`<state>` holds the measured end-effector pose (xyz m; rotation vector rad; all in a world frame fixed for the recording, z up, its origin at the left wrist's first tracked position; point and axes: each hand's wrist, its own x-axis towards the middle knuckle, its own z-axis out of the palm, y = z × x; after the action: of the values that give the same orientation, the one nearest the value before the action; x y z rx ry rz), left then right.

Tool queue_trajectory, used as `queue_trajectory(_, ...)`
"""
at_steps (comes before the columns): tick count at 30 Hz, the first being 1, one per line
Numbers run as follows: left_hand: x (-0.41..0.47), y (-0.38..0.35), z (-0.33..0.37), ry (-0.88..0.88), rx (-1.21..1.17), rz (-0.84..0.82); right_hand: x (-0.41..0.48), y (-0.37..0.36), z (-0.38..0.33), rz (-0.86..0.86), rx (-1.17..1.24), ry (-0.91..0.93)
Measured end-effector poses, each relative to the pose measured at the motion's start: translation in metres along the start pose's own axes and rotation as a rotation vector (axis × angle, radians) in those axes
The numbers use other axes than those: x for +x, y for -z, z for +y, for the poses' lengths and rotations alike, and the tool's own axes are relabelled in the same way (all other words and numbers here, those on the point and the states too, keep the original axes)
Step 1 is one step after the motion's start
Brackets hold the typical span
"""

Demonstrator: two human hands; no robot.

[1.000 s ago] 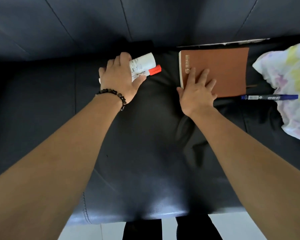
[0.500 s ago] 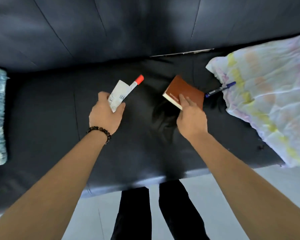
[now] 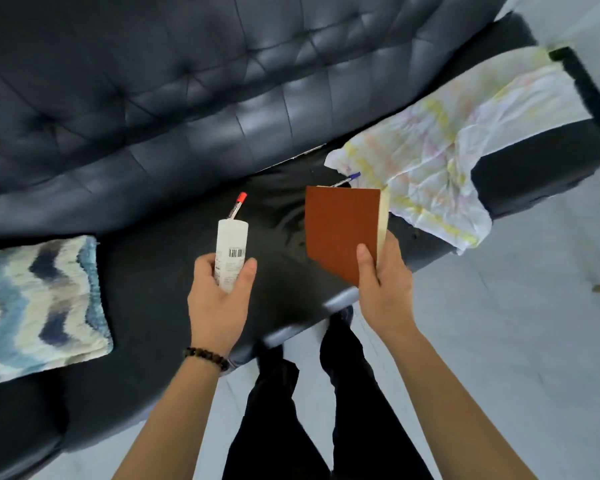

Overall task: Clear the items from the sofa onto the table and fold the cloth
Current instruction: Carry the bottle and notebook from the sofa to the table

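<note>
A: Where is the left hand (image 3: 219,303)?

B: Above the front of the sofa (image 3: 187,98) seat. Its fingers (image 3: 205,271) are curled round the lower half of a white bottle (image 3: 231,251), with the thumb on the near side. The bottle stands nearly upright, barcode facing the camera.

A: And the red tip above it?

B: That is a red pen (image 3: 237,205), cap up, sticking out from behind the bottle's top. Its lower part is hidden, so I cannot tell how it is held.

A: The right hand (image 3: 385,289)?

B: It holds a brown notebook (image 3: 340,230) by its lower right corner, thumb pressed on the cover and the other fingers behind. The notebook is closed, held clear of the seat and tilted, with the page edges to the right.

A: What lies on the sofa?

B: A blue pen (image 3: 347,180), with only its end showing past the notebook's top edge, just beside the cloth (image 3: 430,161). The cloth is pale with faint yellow and pink marks. It lies crumpled over the right end of the seat, one corner hanging over the front edge toward the floor (image 3: 516,323). A blue and white zigzag cushion (image 3: 39,306) lies on the left end of the seat, well apart from both hands.

A: Anything on the wrists?

B: A dark bead bracelet (image 3: 207,356) on the left one.
</note>
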<state>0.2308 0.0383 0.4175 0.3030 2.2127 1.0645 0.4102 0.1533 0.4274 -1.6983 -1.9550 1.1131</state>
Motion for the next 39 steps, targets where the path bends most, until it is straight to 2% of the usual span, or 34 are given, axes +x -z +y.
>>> queue_trajectory(3,-0.047,0.031,0.047,-0.124,0.008,-0.103,-0.059,0.062,-0.03,0.084,-0.009,-0.075)
queue_trajectory(7,-0.11,0.051,0.109,-0.302,0.057,-0.266,-0.141,0.146,-0.049,0.281,0.144,-0.176)
queue_trajectory(14,-0.222,0.01,0.171,-0.621,0.094,-0.534,-0.26,0.249,-0.01,0.7,0.512,-0.266)
queue_trajectory(20,-0.346,-0.078,0.169,-0.766,0.07,-0.811,-0.369,0.312,0.083,0.957,0.648,-0.303)
queue_trajectory(28,-0.544,-0.213,0.125,-0.887,0.117,-1.03,-0.51,0.4,0.219,1.254,0.698,-0.38)
queue_trajectory(34,-0.636,-0.301,0.123,-0.917,0.17,-1.131,-0.535,0.477,0.308,1.349,0.746,-0.408)
queue_trajectory(39,-0.685,-0.42,0.134,-0.914,0.183,-1.172,-0.509,0.557,0.394,1.406,0.746,-0.434)
